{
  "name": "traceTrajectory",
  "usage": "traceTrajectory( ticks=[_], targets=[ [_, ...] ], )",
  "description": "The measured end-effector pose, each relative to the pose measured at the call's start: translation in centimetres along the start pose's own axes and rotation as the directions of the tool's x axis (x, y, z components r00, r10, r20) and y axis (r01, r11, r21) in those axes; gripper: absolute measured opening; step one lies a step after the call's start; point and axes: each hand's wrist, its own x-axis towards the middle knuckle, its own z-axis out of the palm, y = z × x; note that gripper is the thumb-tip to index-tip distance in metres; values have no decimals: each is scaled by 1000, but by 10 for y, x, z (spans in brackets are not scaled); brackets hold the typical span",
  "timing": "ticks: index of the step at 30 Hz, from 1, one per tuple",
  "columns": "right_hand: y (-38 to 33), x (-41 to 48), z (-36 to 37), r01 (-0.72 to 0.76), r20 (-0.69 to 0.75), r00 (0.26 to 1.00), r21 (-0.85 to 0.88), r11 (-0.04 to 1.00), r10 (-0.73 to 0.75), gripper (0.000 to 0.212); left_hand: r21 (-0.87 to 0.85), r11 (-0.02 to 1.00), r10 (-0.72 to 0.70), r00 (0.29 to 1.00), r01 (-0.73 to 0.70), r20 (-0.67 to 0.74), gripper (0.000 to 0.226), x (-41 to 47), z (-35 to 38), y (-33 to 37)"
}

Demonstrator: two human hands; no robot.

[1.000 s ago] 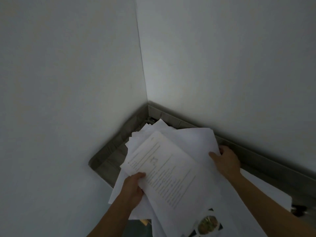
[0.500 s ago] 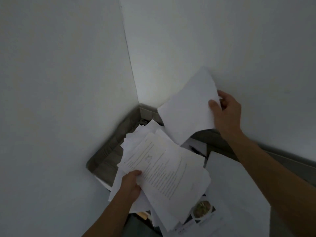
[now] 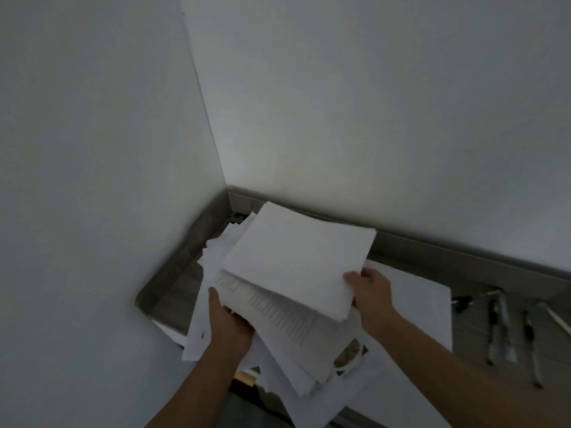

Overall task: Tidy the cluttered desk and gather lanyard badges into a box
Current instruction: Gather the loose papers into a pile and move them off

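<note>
Several loose pages make up the stack of papers (image 3: 278, 322) at the desk's left corner, its edges fanned and uneven, with a blank sheet (image 3: 296, 261) lying over the top. The left hand (image 3: 228, 325) grips the stack at its near-left edge, thumb on the top page and fingers curled underneath. The right hand (image 3: 369, 293) pinches the blank sheet's near-right corner, thumb above and fingers below. The step in hand looks like squaring the paper clutter into one pile (no lanyard badge and no box show anywhere in this view, so that part of the job seems not yet begun). To do it well, lay the blank sheet flush on the stack, move both hands to opposite long edges and tap the bundle on end against the desk (image 3: 173, 291) so the splayed corners line up. A light hold lets pages slide home, while a tight one locks the skew in. A photo print (image 3: 349, 353) pokes out beneath the stack and a large sheet (image 3: 414, 307) lies flat just to the right, both worth gathering in. Farther right, well apart, a few pens (image 3: 494, 325) lie on the desk below the plain wall (image 3: 370, 103).
</note>
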Motion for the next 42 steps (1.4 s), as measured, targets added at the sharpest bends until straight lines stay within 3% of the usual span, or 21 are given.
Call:
traceTrajectory(
  ticks=[2,5,7,8,10,12,14,16,19,21,23,25,28,30,32,35,38,42],
  targets=[
    [29,-15,3,-120,80,989,-48,992,124,6,-38,999,12,1000,-11,18,63,1,2,-1],
    [47,-32,-3,-212,254,927,-251,944,276,7,161,987,-20,999,16,26,54,3,6,-8],
    [46,-34,-14,-179,389,849,-423,888,357,16,378,924,-18,994,59,-112,46,9,6,-14],
    [43,-32,-23,-139,402,845,-470,871,352,20,466,880,9,980,87,-200,43,13,6,-15],
    [35,-18,-49,3,279,945,-532,847,172,22,532,839,23,969,115,-246,30,20,9,-12],
    [22,-2,-85,103,38,994,-623,776,-101,28,536,839,-6,985,98,-172,17,24,12,-3],
    [14,12,-124,65,-175,964,-576,815,-200,42,592,802,-29,995,83,-99,18,23,11,5],
    [13,22,-154,-15,-289,950,-413,911,-115,50,703,709,-23,998,53,-52,19,18,5,3],
    [16,21,-162,-82,-257,965,-85,993,58,53,808,589,16,1000,8,-22,23,9,-4,-10],
    [22,14,-159,-125,-227,966,-4,992,121,54,829,558,54,999,-35,6,32,6,-5,-18],
    [26,4,-154,-166,-164,974,-55,985,155,44,825,563,71,997,-56,20,36,3,-2,-20],
    [20,-5,-145,-112,-134,987,-220,969,83,26,817,574,65,998,-57,23,34,2,0,-18],
    [-17,-14,-136,129,-154,951,-595,794,-270,10,815,578,46,999,-38,14,33,2,-1,-14],
    [-58,-20,-129,289,-76,883,-688,665,-463,14,819,573,47,999,-29,2,37,2,-2,-13],
    [-101,-30,-120,437,-16,807,-657,614,-591,13,814,580,57,998,-32,-1,40,2,-2,-9],
    [-152,-46,-107,595,14,727,-514,618,-687,12,807,589,79,997,-37,-12,38,3,-3,5],
    [-170,-51,-90,613,70,775,-326,719,-629,12,809,588,93,993,-2,-65,31,7,-11,22],
    [-135,-26,-50,465,205,883,-268,844,-421,1,763,645,83,989,43,-126,23,8,-26,35]
  ],
)
